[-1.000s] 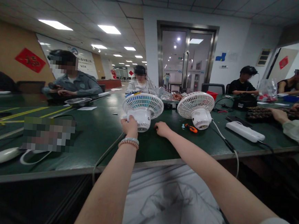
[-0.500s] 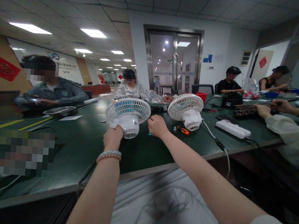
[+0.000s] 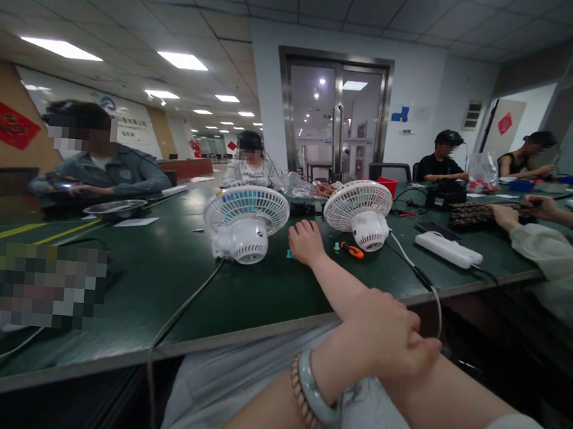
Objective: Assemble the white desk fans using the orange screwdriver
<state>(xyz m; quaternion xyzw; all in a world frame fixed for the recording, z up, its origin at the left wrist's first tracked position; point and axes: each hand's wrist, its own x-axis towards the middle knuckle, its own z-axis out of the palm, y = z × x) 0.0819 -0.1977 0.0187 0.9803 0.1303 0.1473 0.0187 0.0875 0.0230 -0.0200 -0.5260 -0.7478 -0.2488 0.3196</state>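
Note:
My left hand (image 3: 384, 331), with bracelets at its wrist, is wrapped over my right forearm (image 3: 340, 288). On the table, my right hand (image 3: 307, 242) rests palm down with its fingers bent and somewhat apart, nothing visible in them. Small light-blue pieces (image 3: 289, 254) lie at its left edge. To its left is a white fan (image 3: 249, 241), its round grille facing away from me and its cord running off the table's near edge. Another white fan (image 3: 369, 231) sits to the right. By that one lies an orange-and-black screwdriver (image 3: 352, 250).
A white power strip (image 3: 447, 250) and a dark phone (image 3: 438, 231) lie on the green table (image 3: 259, 305) to the right. Beside them, a co-worker's hands (image 3: 507, 217) handle dark strips (image 3: 465, 214). Other people sit around the table. A plastic bag (image 3: 296, 187) lies behind the fans.
My left hand has let go of the left fan and moved right and toward me onto my right forearm. My right hand's fingers have spread a little. Both fans stay in place.

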